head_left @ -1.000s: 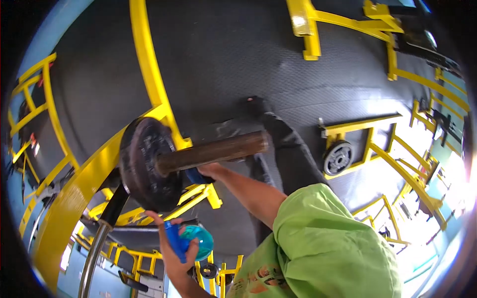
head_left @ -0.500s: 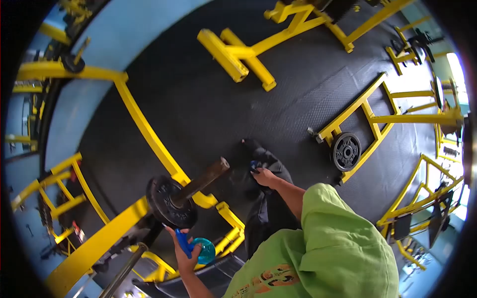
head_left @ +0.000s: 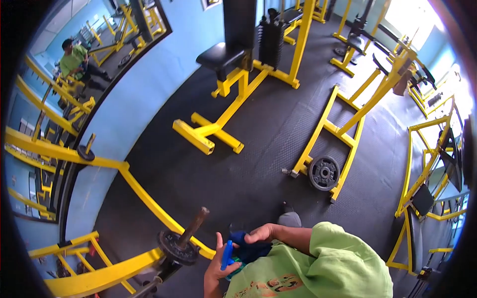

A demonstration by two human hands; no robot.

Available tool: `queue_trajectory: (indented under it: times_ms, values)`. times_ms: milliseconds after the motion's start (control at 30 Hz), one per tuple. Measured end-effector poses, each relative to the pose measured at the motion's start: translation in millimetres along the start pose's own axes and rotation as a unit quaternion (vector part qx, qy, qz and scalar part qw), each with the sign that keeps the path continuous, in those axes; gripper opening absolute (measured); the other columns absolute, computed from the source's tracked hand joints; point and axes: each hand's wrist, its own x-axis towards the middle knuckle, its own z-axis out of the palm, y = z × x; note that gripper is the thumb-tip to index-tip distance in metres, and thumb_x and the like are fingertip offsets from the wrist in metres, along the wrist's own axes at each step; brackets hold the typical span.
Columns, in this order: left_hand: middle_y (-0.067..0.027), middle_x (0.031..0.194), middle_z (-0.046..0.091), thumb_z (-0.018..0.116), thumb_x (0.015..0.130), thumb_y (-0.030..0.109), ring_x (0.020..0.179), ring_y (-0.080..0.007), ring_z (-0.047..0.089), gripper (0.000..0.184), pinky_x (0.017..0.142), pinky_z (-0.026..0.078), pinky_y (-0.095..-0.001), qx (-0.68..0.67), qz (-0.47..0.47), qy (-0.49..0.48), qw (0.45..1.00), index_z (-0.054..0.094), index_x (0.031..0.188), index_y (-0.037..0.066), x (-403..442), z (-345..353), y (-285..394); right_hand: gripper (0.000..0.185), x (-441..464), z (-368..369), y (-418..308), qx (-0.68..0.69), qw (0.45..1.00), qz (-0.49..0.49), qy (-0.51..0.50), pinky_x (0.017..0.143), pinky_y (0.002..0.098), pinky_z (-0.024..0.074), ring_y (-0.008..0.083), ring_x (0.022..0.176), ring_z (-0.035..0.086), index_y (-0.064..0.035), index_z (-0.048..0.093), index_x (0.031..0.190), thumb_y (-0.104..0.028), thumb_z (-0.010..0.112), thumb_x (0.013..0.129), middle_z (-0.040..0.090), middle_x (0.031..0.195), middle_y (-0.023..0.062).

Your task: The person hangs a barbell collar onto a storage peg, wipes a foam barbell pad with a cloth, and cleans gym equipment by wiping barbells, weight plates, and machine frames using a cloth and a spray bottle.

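My left hand [head_left: 216, 270] is wrapped round a spray bottle [head_left: 227, 254] with a blue trigger head. Part of its teal body shows below, close to my green shirt. My right hand [head_left: 261, 233] grips a dark blue cloth [head_left: 253, 251] in front of my waist, just right of the bottle. Both hands are close together. Left of them, a black weight plate [head_left: 174, 247] hangs on a bare metal peg [head_left: 194, 226] of a yellow frame [head_left: 109, 270].
A yellow machine base [head_left: 213, 130] with a black seat [head_left: 221, 57] stands ahead on the black rubber floor [head_left: 248, 174]. Another yellow frame [head_left: 318, 130] carries a black plate [head_left: 324, 173] to the right. A wall mirror [head_left: 119, 44] is at upper left.
My view has tilted up, showing more of the room. My left hand has brought the spray bottle away from the weight plate toward my body. My right hand has come to my waist beside it.
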Motion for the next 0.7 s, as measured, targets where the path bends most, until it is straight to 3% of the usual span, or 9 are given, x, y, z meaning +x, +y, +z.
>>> queue_trajectory:
  times_ms: [133, 200, 267, 300, 533, 600, 633, 667, 700]
  values:
    - [-0.0121, 0.129, 0.047, 0.076, 0.065, 0.01, 0.114, -0.0219, 0.051, 0.059, 0.097, 0.042, -0.0353, -0.059, -0.062, -0.107, 0.991, 0.053, 0.119, 0.003, 37.6, 8.5, 7.2, 0.061, -45.5, 51.9, -51.3, -0.358, 0.932, 0.038, 0.044, 0.09, 0.0327, 0.0488, 0.0163, 0.099, 0.06, -0.0064, 0.049, 0.132, -0.037, 0.071, 0.084, 0.062, 0.115, 0.0056]
    - [-0.0107, 0.122, 0.05, 0.075, 0.064, 0.012, 0.111, -0.0197, 0.051, 0.061, 0.096, 0.042, -0.0335, 0.012, 0.007, -0.115, 0.993, 0.052, 0.119, 0.002, 68.3, 21.5, 18.1, 0.04, -84.0, 77.2, -70.5, -0.389, 0.897, 0.074, 0.197, 0.075, 0.0333, 0.0521, 0.0167, 0.082, 0.062, -0.0038, 0.061, 0.114, -0.026, 0.071, 0.082, 0.067, 0.096, 0.0054]
    - [-0.0116, 0.122, 0.05, 0.074, 0.061, 0.018, 0.11, -0.0222, 0.053, 0.06, 0.094, 0.044, -0.034, 0.111, 0.016, -0.143, 0.983, 0.055, 0.116, 0.002, 100.5, 38.8, 56.0, 0.028, -113.4, 67.2, -78.3, -0.592, 0.732, 0.093, 0.326, 0.064, 0.0327, 0.0499, 0.0159, 0.075, 0.061, -0.0022, 0.066, 0.097, -0.014, 0.067, 0.072, 0.065, 0.081, 0.0068]
    - [-0.0168, 0.126, 0.049, 0.071, 0.061, 0.024, 0.118, -0.0321, 0.05, 0.054, 0.098, 0.041, -0.0383, 0.127, -0.005, -0.15, 0.981, 0.061, 0.11, 0.005, 116.4, 53.6, 74.9, 0.022, -140.0, 69.1, -78.0, -0.554, 0.759, -0.012, 0.341, 0.059, 0.034, 0.0473, 0.0177, 0.069, 0.061, 0.0003, 0.067, 0.087, -0.012, 0.062, 0.068, 0.063, 0.072, 0.0084]
    - [-0.0181, 0.126, 0.049, 0.071, 0.064, 0.022, 0.117, -0.0342, 0.05, 0.056, 0.101, 0.039, -0.0406, 0.216, 0.084, -0.103, 0.967, 0.058, 0.115, 0.005, 210.5, 140.5, 105.1, 0.027, -222.3, 10.1, -105.0, -0.449, 0.708, -0.305, 0.453, 0.054, 0.0334, 0.0483, 0.0176, 0.058, 0.06, -0.0025, 0.065, 0.095, -0.011, 0.064, 0.069, 0.063, 0.068, 0.008]
    - [-0.0136, 0.123, 0.049, 0.071, 0.064, 0.019, 0.109, -0.0268, 0.054, 0.055, 0.092, 0.045, -0.0357, 0.203, 0.076, -0.052, 0.975, 0.056, 0.115, 0.005, 229.8, 161.5, 115.8, 0.03, -240.7, 4.3, -122.9, -0.44, 0.617, -0.346, 0.553, 0.059, 0.0351, 0.0501, 0.0227, 0.066, 0.063, -0.0054, 0.066, 0.094, -0.01, 0.069, 0.065, 0.065, 0.075, 0.0101]
    - [-0.0151, 0.123, 0.049, 0.069, 0.067, 0.017, 0.113, -0.0312, 0.051, 0.052, 0.097, 0.042, -0.0391, 0.197, 0.084, -0.041, 0.976, 0.055, 0.116, 0.005, 238.0, 171.4, 126.4, 0.027, -248.0, -7.7, -131.6, -0.483, 0.455, -0.419, 0.62, 0.07, 0.0365, 0.0505, 0.0294, 0.076, 0.062, -0.0067, 0.065, 0.089, -0.009, 0.069, 0.062, 0.064, 0.079, 0.0127]
    - [-0.0151, 0.123, 0.049, 0.069, 0.067, 0.017, 0.113, -0.0312, 0.051, 0.052, 0.097, 0.042, -0.0391, 0.2, 0.077, -0.033, 0.976, 0.055, 0.116, 0.005, 246.9, 179.5, 137.6, 0.029, -261.2, -12.0, -140.2, -0.428, 0.466, -0.422, 0.649, 0.078, 0.0384, 0.0492, 0.0346, 0.083, 0.059, -0.0067, 0.064, 0.088, -0.009, 0.07, 0.06, 0.061, 0.081, 0.0153]
    - [-0.0174, 0.123, 0.049, 0.067, 0.068, 0.017, 0.114, -0.0344, 0.05, 0.053, 0.099, 0.04, -0.0419, 0.243, 0.122, -0.045, 0.961, 0.055, 0.117, 0.004, 255.5, 188.4, 148.9, 0.033, -263.3, -31.4, -140.5, -0.433, 0.36, -0.434, 0.703, 0.077, 0.0388, 0.0493, 0.0356, 0.08, 0.059, -0.0073, 0.065, 0.093, -0.011, 0.072, 0.061, 0.061, 0.082, 0.0165]
